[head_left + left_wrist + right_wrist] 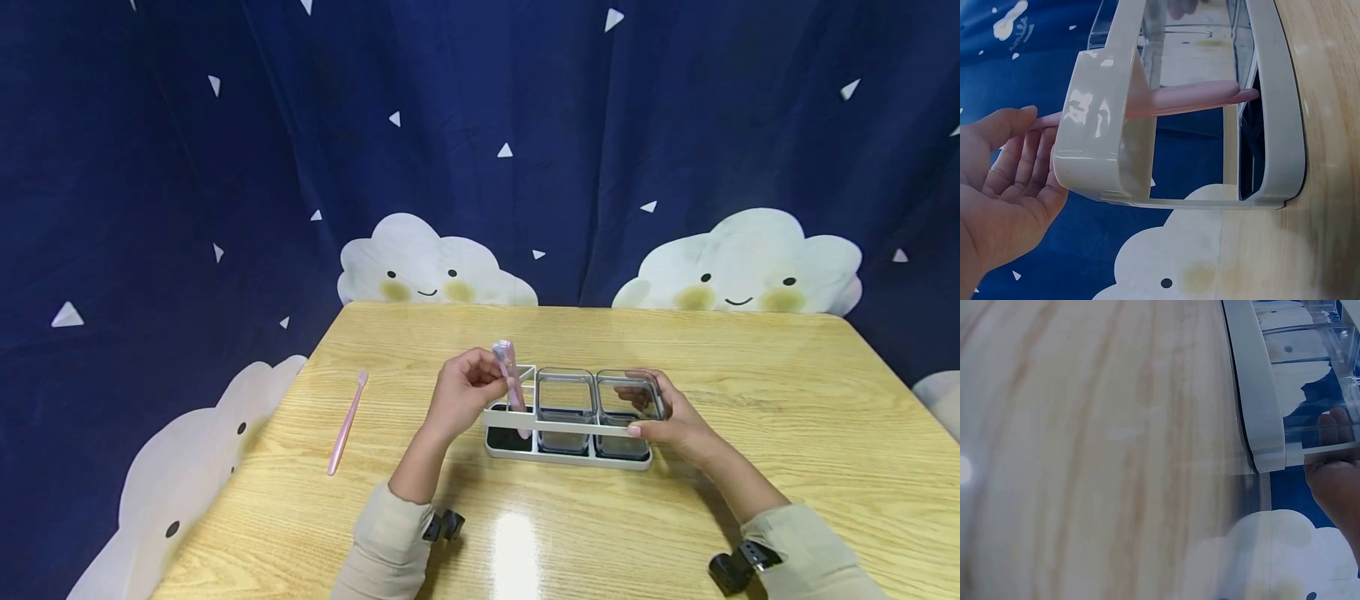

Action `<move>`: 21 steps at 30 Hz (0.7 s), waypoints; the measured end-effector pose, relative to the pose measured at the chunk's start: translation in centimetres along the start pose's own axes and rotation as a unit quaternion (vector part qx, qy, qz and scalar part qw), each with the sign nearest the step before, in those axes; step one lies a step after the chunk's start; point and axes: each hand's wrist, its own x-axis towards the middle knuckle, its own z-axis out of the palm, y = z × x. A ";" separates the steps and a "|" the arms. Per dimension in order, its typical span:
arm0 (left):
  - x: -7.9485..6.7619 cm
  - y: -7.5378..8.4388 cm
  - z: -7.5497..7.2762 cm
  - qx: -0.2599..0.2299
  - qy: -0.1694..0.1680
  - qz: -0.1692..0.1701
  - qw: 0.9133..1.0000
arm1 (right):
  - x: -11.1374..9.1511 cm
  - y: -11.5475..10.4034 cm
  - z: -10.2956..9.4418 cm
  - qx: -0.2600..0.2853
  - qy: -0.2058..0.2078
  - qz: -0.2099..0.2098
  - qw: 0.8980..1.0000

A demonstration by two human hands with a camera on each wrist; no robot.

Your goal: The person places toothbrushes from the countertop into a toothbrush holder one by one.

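Note:
A white toothbrush holder point(570, 423) stands on the table, with two clear cups point(566, 398) in its middle and right sections. Two pink toothbrushes point(1191, 97) stand in its open left section, handles down, ends close to the dark base. Near their heads, my left hand point(467, 390) pinches a toothbrush between thumb and fingers; whether it grips both I cannot tell. My right hand point(675, 423) holds the right end of the holder, thumb at the front rail and fingers behind the right-hand cup. In the right wrist view that hand point(1335, 478) shows only partly.
Another pink toothbrush point(347, 425) lies on the wooden table point(750, 358) to the left of the holder. Behind the table hangs a dark blue curtain point(450, 183) with white clouds and triangles.

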 end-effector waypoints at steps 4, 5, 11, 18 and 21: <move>0.0 0.0 0.0 0.005 -0.002 -0.006 1.000 | 0.0 0.1 0.0 0.001 -0.003 0.002 1.000; 0.0 -0.1 0.0 0.005 -0.002 -0.005 1.000 | 0.0 0.1 0.0 0.001 -0.003 0.002 1.000; 0.3 -2.1 0.0 -0.008 0.002 -0.003 1.000 | 0.0 0.0 0.0 0.001 -0.001 0.005 1.000; 0.4 -3.5 -0.1 -0.011 0.010 0.005 1.000 | 0.0 0.2 -0.1 0.002 -0.006 -0.004 1.000; 0.2 -3.5 -0.2 -0.005 0.011 0.006 1.000 | -0.1 0.3 0.0 0.002 -0.004 -0.003 1.000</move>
